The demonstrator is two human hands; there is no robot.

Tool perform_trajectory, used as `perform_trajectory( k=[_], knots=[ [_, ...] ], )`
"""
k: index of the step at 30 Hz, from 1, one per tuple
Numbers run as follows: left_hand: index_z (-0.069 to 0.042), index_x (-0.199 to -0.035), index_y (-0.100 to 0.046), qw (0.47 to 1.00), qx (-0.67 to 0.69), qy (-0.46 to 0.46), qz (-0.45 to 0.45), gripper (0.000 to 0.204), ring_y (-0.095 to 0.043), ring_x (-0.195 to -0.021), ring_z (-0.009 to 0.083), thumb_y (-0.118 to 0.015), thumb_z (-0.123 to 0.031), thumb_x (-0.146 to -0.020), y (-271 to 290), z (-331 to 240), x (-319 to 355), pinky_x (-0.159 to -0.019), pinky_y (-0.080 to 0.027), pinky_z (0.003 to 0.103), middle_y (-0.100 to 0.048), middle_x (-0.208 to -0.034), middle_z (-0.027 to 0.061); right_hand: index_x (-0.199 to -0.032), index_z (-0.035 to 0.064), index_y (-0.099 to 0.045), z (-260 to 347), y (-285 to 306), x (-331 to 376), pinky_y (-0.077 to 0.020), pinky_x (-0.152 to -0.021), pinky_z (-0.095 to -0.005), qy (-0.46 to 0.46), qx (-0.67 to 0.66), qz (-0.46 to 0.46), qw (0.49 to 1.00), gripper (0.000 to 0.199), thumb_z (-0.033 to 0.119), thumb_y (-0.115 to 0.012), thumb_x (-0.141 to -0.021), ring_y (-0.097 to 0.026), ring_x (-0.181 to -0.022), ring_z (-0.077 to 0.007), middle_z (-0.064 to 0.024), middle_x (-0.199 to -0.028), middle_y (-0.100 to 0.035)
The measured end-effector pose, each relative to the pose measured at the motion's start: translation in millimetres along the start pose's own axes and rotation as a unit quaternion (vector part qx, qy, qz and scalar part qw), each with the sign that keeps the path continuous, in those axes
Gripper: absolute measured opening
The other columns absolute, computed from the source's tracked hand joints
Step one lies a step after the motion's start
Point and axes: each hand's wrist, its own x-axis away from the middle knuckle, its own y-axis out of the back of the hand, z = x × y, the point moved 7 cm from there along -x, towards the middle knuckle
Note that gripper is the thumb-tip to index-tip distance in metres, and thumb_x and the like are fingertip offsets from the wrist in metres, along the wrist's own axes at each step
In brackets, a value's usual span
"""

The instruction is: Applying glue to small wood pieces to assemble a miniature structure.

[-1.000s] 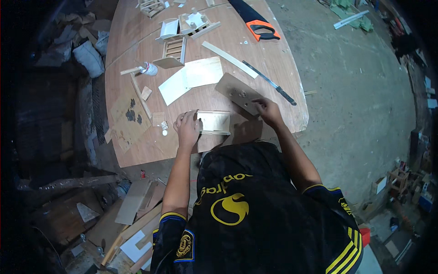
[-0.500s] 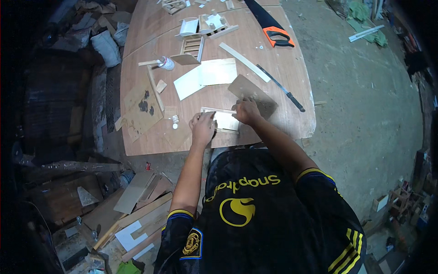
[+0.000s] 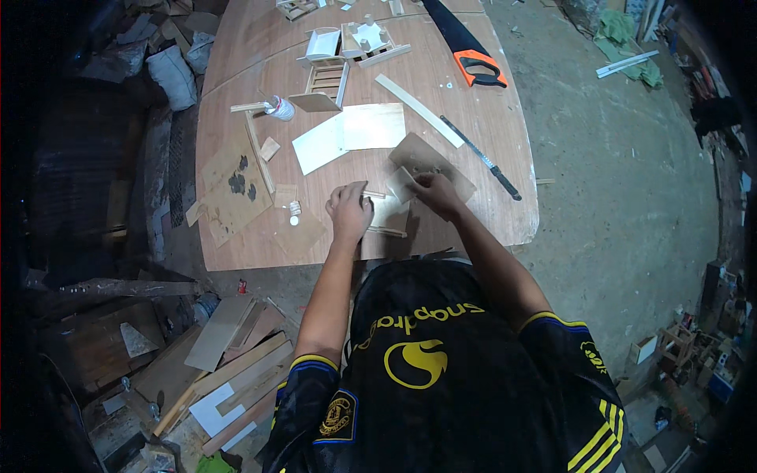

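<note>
Near the table's front edge lies a small pale wooden panel with raised side strips (image 3: 389,213). My left hand (image 3: 349,211) is closed over its left end, fingers curled across the top. My right hand (image 3: 438,195) pinches a small thin wooden piece (image 3: 400,184), tilted up above the panel's right side. Behind that hand lies a brown board (image 3: 432,154) with dark smudges. Two pale thin sheets (image 3: 374,126) lie farther back. Left of my left hand, a small white bottle (image 3: 295,208) stands near a brown thin board (image 3: 301,234).
A handsaw with an orange handle (image 3: 481,69) and a thin saw blade with a dark handle (image 3: 493,167) lie at the right. A long strip (image 3: 419,110), a glue-like bottle (image 3: 281,108), small wooden furniture pieces (image 3: 365,39) and a stained board (image 3: 236,185) surround the work.
My right hand has shifted slightly right and now lifts a small thin wooden piece off the panel's side. My left hand stays on the panel's left end. The view has shifted slightly.
</note>
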Motion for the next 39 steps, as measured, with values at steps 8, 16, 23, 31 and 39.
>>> perform_trajectory(
  k=[8, 16, 23, 31, 39],
  knots=[
    [-0.009, -0.119, -0.061, 0.968, 0.248, 0.006, 0.033, 0.037, -0.059, -0.103, 0.0272, -0.066, -0.01, -0.082, 35, -11, -7, -0.093, -0.043, 0.035, -0.063, -0.114, 0.0119, -0.105, 0.0098, -0.059, 31, -1, 57, -0.0429, -0.073, -0.0358, -0.2, -0.528, 0.151, 0.811, 0.024, 0.031, -0.055, -0.093, -0.051, -0.079, -0.0158, -0.0015, -0.086, -0.055],
    [-0.009, -0.124, -0.058, 0.899, 0.382, -0.014, 0.215, 0.045, -0.055, -0.108, 0.0161, -0.07, -0.008, -0.08, 46, -51, -6, -0.09, -0.044, 0.03, -0.059, -0.121, 0.0071, -0.108, 0.0107, -0.054, 52, -26, 76, -0.0426, -0.071, -0.0361, -0.22, -0.635, 0.266, 0.691, 0.025, 0.028, -0.056, -0.09, -0.051, -0.073, -0.0144, -0.0004, -0.081, -0.055],
    [-0.003, -0.119, -0.059, 0.826, 0.508, -0.012, 0.244, 0.037, -0.06, -0.098, 0.0153, -0.069, -0.008, -0.083, 37, -29, 0, -0.086, -0.047, 0.029, -0.061, -0.113, 0.0069, -0.109, 0.0114, -0.054, 66, -49, 70, -0.0411, -0.072, -0.0351, -0.215, -0.615, 0.312, 0.692, 0.027, 0.031, -0.053, -0.091, -0.05, -0.074, -0.0131, 0.0007, -0.081, -0.054],
    [0.001, -0.109, -0.061, 0.791, 0.585, 0.11, 0.14, 0.026, -0.06, -0.089, 0.012, -0.066, -0.013, -0.088, 56, 24, 0, -0.08, -0.049, 0.026, -0.065, -0.099, 0.0058, -0.113, 0.016, -0.058, 58, -52, 54, -0.0413, -0.076, -0.034, -0.259, -0.492, 0.115, 0.823, 0.033, 0.042, -0.048, -0.095, -0.052, -0.081, -0.0141, 0.0, -0.088, -0.058],
    [-0.002, -0.11, -0.06, 0.679, 0.705, 0.201, 0.042, 0.023, -0.061, -0.087, 0.0113, -0.063, -0.012, -0.09, 76, 103, 10, -0.079, -0.049, 0.026, -0.065, -0.101, 0.0043, -0.109, 0.0151, -0.061, 74, -66, 32, -0.0419, -0.068, -0.0227, -0.249, -0.317, 0.049, 0.914, 0.021, 0.027, -0.056, -0.093, -0.053, -0.08, -0.0057, 0.0046, -0.094, -0.063]
  ],
)
